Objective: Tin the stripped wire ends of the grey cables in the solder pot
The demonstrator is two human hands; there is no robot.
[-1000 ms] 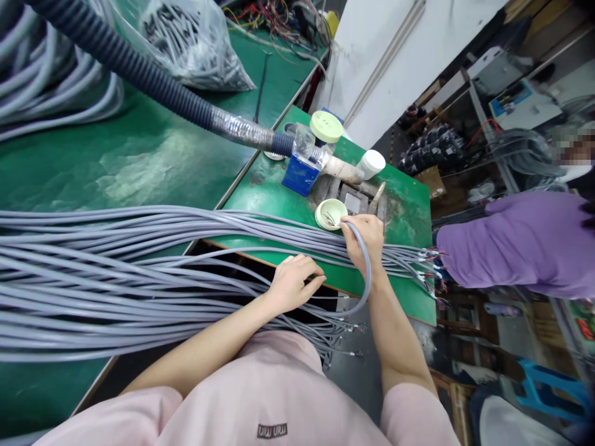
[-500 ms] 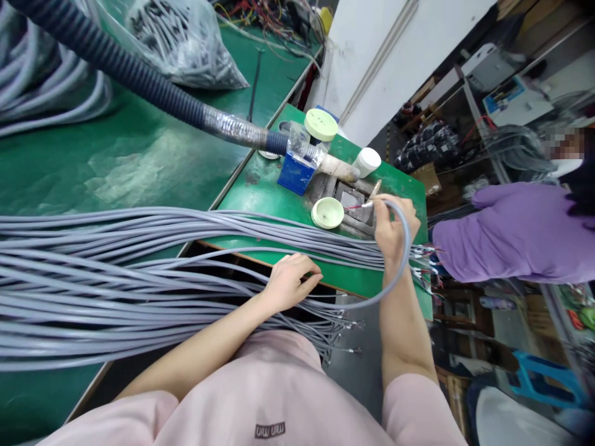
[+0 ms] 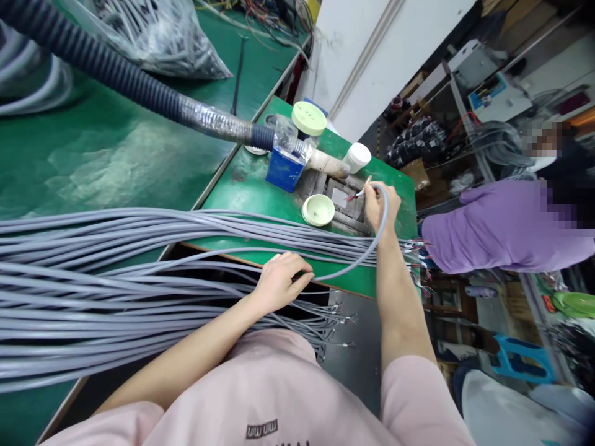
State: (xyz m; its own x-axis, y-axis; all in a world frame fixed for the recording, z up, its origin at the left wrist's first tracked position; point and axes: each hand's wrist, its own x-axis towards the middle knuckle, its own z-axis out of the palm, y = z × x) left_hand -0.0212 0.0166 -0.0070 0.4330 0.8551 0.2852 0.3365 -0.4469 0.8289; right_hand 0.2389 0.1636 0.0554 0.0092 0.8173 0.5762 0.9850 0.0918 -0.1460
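My right hand (image 3: 383, 207) pinches a grey cable (image 3: 372, 248) close to its stripped end. Thin red and dark wires (image 3: 354, 196) stick out of that end, over a small metal pot with a shiny grey surface (image 3: 340, 197). From there the cable bends back in an arc to my left hand (image 3: 283, 279), whose thumb and fingers close around it at the bench edge. A pale stick tip (image 3: 369, 179) shows behind my right fingers; whether I hold it is unclear. Left of the pot stands a pale green dish (image 3: 318, 210).
Many grey cables (image 3: 139, 224) lie across the bench, wire ends to the right. A dark corrugated hose (image 3: 139, 83) runs to a nozzle above the pot, beside a blue box (image 3: 284, 168). A white cup (image 3: 357, 156) stands behind. A person in purple (image 3: 506, 226) is at right.
My right hand has moved slightly left and up in view, and the wire ends now point more downward over the pot. The cable's arc has risen to my left fingertips. The whole view has shifted slightly.
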